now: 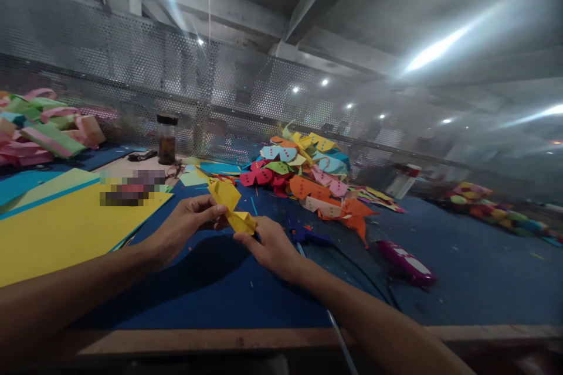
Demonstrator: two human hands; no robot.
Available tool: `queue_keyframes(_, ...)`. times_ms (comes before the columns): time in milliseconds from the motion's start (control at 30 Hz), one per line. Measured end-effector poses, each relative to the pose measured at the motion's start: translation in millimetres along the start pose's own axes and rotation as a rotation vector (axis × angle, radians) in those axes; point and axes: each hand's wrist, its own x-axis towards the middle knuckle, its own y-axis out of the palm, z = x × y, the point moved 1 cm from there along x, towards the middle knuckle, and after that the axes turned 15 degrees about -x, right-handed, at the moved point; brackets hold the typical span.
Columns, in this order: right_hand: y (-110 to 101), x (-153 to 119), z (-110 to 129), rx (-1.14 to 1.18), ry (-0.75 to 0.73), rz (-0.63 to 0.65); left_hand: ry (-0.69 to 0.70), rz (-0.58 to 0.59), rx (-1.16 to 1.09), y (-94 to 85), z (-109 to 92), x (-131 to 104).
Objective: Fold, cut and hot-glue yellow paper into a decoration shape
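Left hand [197,215]: is pinching the upper part of the yellow folded paper piece between thumb and fingers, with the grip closed.
Right hand [271,245]: is gripping the lower corner of the same piece, thumb below and fingers above.
Yellow folded paper piece [225,194]: is hanging between the two hands, above the blue work mat [197,302], with its flaps tilting in different directions.
Blue glue gun [311,236]: is lying on the mat just beyond the right hand, a black cord [367,276] trailing from it; a translucent stick [338,334] is showing on the near side of the right forearm.
Purple device with white panels [407,263]: is resting to the right of the gun.
Coloured paper cut-outs [303,187]: are heaping up beyond the hands in orange, red, pale blue, pink and yellow, some bearing rows of dots.
Yellow paper sheets [48,231]: are lying to the left, beside the left forearm.
Black-lidded jar [166,140]: is standing upright behind the sheets, with dark contents.
Paper strips [48,129]: are piling up at far left in pink and green.
Perforated metal screen [241,85]: is rising behind the table.
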Motion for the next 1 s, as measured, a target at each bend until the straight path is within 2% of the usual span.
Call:
queue_keyframes(200, 1, 0, -2, 0.002, -0.012, -0.012, 0.034, -0.028, 0.006, -0.9, -2, 1)
queue_keyframes(533, 4, 0, -5, -0.057, 0.051, -0.007, 0.058, -0.019, -0.013, -2.4, -2, 1)
queue_keyframes(733, 5, 4, -10, 0.031, 0.076, -0.010, 0.024, -0.038, -0.036, -8.1, 3, 3)
queue_keyframes(1000, 7, 5, -12, 0.094, 0.088, -0.038, 0.032, -0.079, -0.007, -4.7, 0, 2)
